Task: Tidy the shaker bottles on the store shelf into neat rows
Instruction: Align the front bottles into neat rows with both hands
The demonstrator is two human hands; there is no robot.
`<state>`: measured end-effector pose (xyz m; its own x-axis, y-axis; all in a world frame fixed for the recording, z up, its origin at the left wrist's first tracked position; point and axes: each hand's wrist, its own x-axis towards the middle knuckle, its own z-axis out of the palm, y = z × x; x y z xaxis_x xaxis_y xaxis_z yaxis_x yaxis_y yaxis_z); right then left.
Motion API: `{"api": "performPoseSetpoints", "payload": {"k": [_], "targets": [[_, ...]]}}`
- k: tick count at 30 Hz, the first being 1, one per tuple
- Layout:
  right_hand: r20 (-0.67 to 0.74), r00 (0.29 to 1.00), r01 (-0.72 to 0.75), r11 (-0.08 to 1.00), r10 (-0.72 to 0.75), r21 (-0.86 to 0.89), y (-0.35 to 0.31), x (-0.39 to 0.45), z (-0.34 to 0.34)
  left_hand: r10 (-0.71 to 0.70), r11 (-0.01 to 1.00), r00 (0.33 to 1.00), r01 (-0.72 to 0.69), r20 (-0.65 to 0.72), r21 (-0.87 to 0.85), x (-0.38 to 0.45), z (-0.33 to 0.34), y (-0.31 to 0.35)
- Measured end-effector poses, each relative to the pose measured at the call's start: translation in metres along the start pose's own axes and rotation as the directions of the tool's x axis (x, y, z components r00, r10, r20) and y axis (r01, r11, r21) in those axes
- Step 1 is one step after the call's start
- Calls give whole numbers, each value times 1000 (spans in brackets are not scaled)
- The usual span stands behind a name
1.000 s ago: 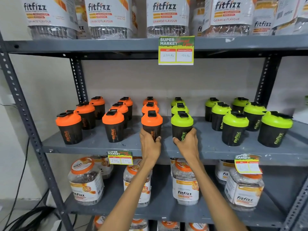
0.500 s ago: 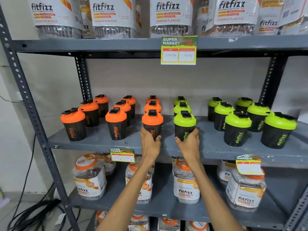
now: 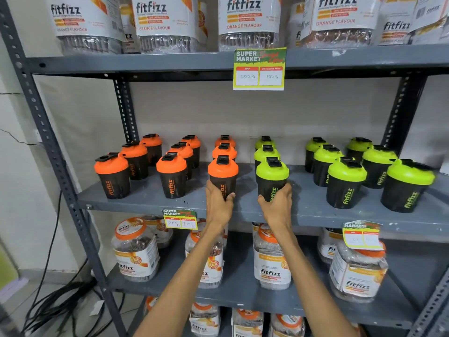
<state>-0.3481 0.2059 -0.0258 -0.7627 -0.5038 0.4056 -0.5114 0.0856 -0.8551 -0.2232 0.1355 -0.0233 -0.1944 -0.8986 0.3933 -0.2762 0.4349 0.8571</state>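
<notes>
Black shaker bottles stand on the grey middle shelf [image 3: 150, 199], orange-lidded ones on the left and green-lidded ones on the right, in rows running front to back. My left hand [image 3: 218, 205] grips the base of the front orange-lidded shaker [image 3: 223, 172] of the third orange row. My right hand [image 3: 277, 206] grips the base of the front green-lidded shaker [image 3: 272, 177] of the first green row. Both bottles stand upright near the shelf's front edge, a gap apart. The leftmost orange shaker [image 3: 112, 175] sits further forward, its row slanting.
Large clear fitfizz jars [image 3: 134, 249] fill the shelf below and the shelf above [image 3: 247, 23]. Yellow price tags [image 3: 258, 69] hang from the shelf edges. Perforated grey uprights [image 3: 48, 142] frame the rack. Black cables [image 3: 48, 307] lie on the floor at the left.
The view has drifted a little to the left and back, so the rack sits further right. Both hands stay on the same two front bottles, which have hardly moved.
</notes>
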Motion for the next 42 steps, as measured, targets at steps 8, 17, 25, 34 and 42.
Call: {"api": "performPoseSetpoints", "payload": {"k": [8,17,25,34,42], "targets": [[19,1000,-26,997,25,69,-3,-16,-10,-43,998,999,43,18,-41,-6,-3,-5],[-107,934,354,927,-342,127,-10,-112,25,196,977,915,-211,-352,-4,-51,-87,-54],[16,959,276,945,-283,175,-100,-137,141,197,980,818,-162,-540,112,23,-201,-106],[152,988,-7,1000,10,-17,-145,-95,207,-77,997,927,74,-367,-20,93,-242,-144],[175,982,-56,992,75,-114,-151,-89,216,-78,997,967,74,-243,-29,112,-252,-158]]}}
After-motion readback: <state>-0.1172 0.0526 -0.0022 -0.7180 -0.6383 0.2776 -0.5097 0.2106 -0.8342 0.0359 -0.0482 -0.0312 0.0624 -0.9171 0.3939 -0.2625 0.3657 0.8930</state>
